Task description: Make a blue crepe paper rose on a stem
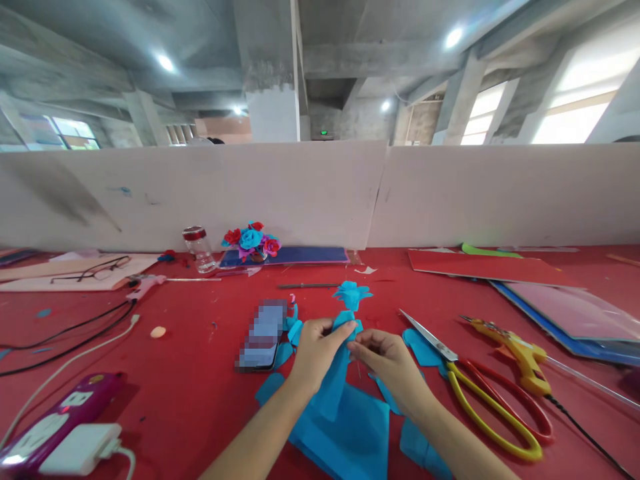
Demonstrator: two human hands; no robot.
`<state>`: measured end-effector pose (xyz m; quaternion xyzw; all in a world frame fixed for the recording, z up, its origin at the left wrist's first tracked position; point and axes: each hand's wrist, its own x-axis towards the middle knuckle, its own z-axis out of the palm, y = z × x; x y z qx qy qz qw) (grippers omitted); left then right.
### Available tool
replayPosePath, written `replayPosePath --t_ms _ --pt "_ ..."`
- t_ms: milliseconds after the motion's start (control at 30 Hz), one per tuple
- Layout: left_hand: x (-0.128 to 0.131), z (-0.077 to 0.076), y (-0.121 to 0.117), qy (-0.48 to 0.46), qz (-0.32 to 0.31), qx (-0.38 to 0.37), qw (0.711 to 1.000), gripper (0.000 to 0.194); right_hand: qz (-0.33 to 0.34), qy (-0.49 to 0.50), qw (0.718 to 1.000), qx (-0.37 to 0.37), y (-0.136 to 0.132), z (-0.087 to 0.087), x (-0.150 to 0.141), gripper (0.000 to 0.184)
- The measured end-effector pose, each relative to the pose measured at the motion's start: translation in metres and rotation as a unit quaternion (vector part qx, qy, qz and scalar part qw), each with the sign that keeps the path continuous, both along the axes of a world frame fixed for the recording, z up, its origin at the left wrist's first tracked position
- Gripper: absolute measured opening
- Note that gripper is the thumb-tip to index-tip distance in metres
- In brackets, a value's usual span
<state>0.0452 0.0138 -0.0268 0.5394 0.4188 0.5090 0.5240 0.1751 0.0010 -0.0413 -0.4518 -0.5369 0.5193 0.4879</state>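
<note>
Between thumb and fingers, my left hand [314, 353] pinches the upper part of a long blue paper strip [334, 387], which looks like crepe paper. My right hand [393, 360] is closed in a pinch at the strip's right edge, just below the left thumb. A small blue paper flower [353, 295] shows just beyond the left fingertips; whether it joins the strip is unclear. Below both hands lies a stack of blue paper sheets [367, 427]. Cut blue paper petals [423, 348] are scattered on either side of my hands.
Scissors [453, 363] with red and yellow handles and a yellow glue gun [525, 357] lie at right. To the left are a phone [263, 333], a purple power strip [65, 417] and a pink glue gun [145, 288]. A paper bouquet [251, 240] and glass jar [200, 252] stand behind.
</note>
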Motion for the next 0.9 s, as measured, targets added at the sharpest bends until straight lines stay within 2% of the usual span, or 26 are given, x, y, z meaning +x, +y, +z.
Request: replayPosePath --t_ms 200,300,467,667,800,900 --pt "-0.0032 0.0030 0.0027 -0.083 -0.091 -0.080 0.989 0.029 0.047 0.058 0.997 -0.007 -0.0005 0.0025 0.0035 0.024" --pt "-0.0044 0.0012 0.0052 -0.121 -0.118 -0.103 0.980 0.027 0.054 0.069 0.996 -0.007 -0.0005 0.0040 0.0032 0.023" --pt "-0.0027 -0.0035 0.0054 -0.156 -0.103 -0.119 0.975 0.030 0.059 0.091 0.994 -0.012 -0.0023 0.0065 0.0018 0.024" --pt "-0.0023 0.0042 -0.0001 -0.055 -0.087 -0.045 0.994 0.029 0.046 0.148 0.987 -0.046 -0.0016 0.0071 0.0012 0.032" --pt "-0.0031 0.0047 -0.0002 -0.045 -0.094 -0.038 0.994 0.028 0.046 0.164 0.984 -0.048 -0.0005 0.0074 0.0016 0.022" --pt "-0.0019 0.0035 0.0011 -0.041 -0.074 -0.031 0.996 0.027 0.038 0.152 0.987 -0.026 -0.0003 0.0066 0.0016 0.022"
